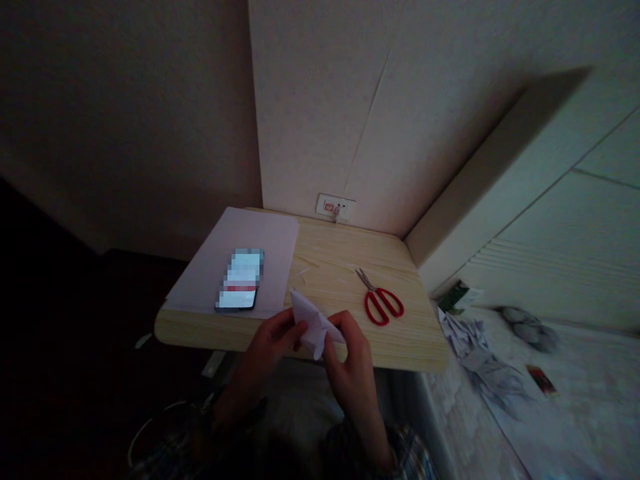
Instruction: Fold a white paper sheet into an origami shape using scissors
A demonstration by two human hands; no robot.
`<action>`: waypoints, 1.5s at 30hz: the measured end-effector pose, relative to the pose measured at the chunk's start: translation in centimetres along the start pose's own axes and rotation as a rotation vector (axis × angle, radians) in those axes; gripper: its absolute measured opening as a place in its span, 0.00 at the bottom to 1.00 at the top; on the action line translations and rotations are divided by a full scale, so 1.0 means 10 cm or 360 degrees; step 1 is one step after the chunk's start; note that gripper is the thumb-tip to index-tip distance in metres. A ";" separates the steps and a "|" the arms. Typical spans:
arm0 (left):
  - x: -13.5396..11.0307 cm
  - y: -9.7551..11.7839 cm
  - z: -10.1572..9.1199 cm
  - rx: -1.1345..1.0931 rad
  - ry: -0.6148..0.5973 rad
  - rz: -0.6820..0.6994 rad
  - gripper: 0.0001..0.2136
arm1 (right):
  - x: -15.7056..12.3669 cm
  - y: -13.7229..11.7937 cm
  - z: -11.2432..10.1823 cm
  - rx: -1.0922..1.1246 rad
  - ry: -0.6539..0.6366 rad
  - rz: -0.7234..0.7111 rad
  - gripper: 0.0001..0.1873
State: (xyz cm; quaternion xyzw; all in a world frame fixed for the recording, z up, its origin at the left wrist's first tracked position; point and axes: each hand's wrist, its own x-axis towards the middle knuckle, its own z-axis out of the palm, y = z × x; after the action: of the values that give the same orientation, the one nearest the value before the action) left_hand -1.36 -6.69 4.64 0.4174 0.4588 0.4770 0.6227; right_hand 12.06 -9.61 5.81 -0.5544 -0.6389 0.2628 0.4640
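A piece of folded white paper (311,323) is held between my two hands, just above the front edge of a small wooden table (330,257). My left hand (274,337) pinches its left side, thumb on top. My right hand (350,347) grips the right side between thumb and fingers. The paper has pointed corners and several creases; part of it is hidden by my fingers. Scissors with red handles (384,305) lie on the table to the right of my hands, blades pointing away and slightly parted.
On the table's left lie white sheets (200,273) with a lit phone (243,280) on top. A wall socket (336,207) holds a plug behind the table. To the right, a bed (575,413) bears crumpled paper pieces (480,360) and a grey bundle (527,327).
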 end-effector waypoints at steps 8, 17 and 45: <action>-0.01 -0.03 -0.02 -0.0188 0.0106 0.0253 0.15 | 0.05 0.10 0.00 0.0137 -0.0123 0.0090 0.07; -0.08 0.04 0.01 0.0019 0.0179 0.0186 0.08 | 0.04 0.07 0.10 0.0474 -0.0234 0.0220 0.14; -0.19 0.13 0.03 0.0609 0.0187 0.0432 0.11 | -0.04 0.04 0.09 -0.0427 0.0259 -0.0426 0.06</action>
State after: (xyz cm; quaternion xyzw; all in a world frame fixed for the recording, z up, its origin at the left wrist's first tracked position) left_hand -1.55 -8.37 6.25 0.5572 0.5160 0.4841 0.4347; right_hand 11.42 -9.71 5.00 -0.5407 -0.6966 0.0656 0.4670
